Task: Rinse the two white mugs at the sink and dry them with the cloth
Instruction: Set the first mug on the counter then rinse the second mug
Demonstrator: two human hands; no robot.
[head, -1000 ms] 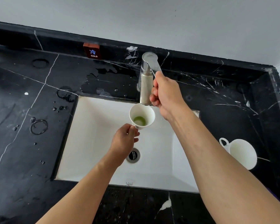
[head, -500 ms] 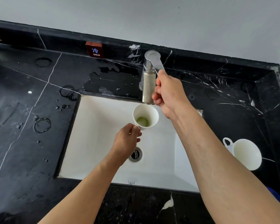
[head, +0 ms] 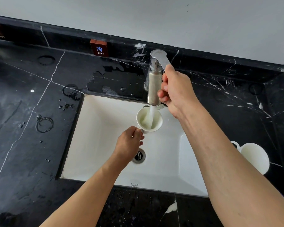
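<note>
My left hand (head: 129,141) grips a white mug (head: 148,120) by its handle and holds it over the white sink (head: 105,128), right under the chrome tap's spout (head: 153,89). Water streams from the spout into the mug, and the liquid inside looks pale green. My right hand (head: 175,92) is closed on the tap's lever (head: 161,60). A second white mug (head: 254,158) lies on its side on the black counter to the right of the sink, partly hidden by my right forearm. No cloth is in view.
The black marble counter (head: 31,128) carries water drops and ring marks left of the sink. A small brown sign marked COLD (head: 99,48) stands on the back ledge. The drain (head: 138,155) sits in the sink's floor below my left hand.
Water has started flowing from the spout into the mug, which held only a green residue before. My right hand has stayed on the lever, and the mug remains under the spout.
</note>
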